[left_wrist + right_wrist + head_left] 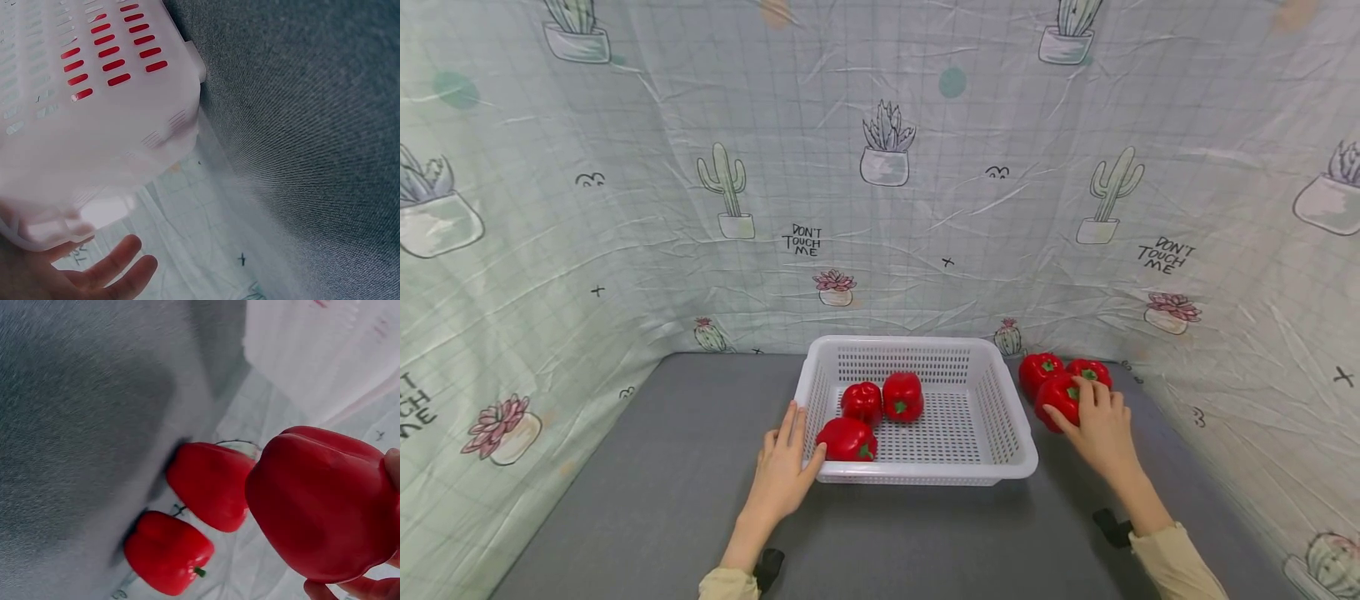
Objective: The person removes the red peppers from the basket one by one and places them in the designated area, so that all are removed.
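My right hand [1103,429] grips a red bell pepper [1060,402], thumb on one side and fingers over the other. In the right wrist view this bell pepper [325,503] is held off the table. Two more red bell peppers, one [1039,371] at left and one [1088,372] partly behind my fingers, sit just beyond it. My left hand [781,473] rests at the near left corner of a white plastic basket [925,471], fingers fairly straight along its rim. Three red bell peppers lie inside: one [847,439] near my left thumb, another [862,403] behind it, and one [903,397] toward the middle.
The basket stands on a grey table [647,475], near a cactus-print sheet [850,208] that hangs behind and on both sides. The loose peppers lie between the basket's right side and the right-hand sheet.
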Tool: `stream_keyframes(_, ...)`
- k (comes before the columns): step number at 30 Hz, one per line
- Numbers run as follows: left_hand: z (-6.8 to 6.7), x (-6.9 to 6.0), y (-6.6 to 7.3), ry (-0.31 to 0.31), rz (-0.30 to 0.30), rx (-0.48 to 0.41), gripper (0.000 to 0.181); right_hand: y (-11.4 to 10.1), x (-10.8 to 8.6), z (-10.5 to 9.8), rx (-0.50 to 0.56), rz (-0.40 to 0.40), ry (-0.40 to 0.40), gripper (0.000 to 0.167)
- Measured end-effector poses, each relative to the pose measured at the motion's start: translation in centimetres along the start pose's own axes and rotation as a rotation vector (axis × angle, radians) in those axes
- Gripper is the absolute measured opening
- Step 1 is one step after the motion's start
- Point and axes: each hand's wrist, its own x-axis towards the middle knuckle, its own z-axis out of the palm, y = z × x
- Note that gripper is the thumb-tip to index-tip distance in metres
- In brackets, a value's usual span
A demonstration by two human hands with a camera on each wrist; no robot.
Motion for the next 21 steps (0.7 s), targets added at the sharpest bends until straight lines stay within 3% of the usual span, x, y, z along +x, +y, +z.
stream_keyframes(7,-0.2,0.0,0.0,-0.021,-0.008,-0.009,0.066,0.6,0.4,1.2,-0.016,0.014,-0.039,0.062)
stream_keyframes(14,-0.1,0.1,0.0,-0.031,-0.013,-0.001,0.066,1.1,0.7,2.0,-0.008,0.03,-0.143,0.063)
stream_keyframes(21,0.1,0.0,0.0,0.018,0.008,-0.014,0.065,1.7,0.6,2.6,-0.012,-0.013,-0.194,0.065)
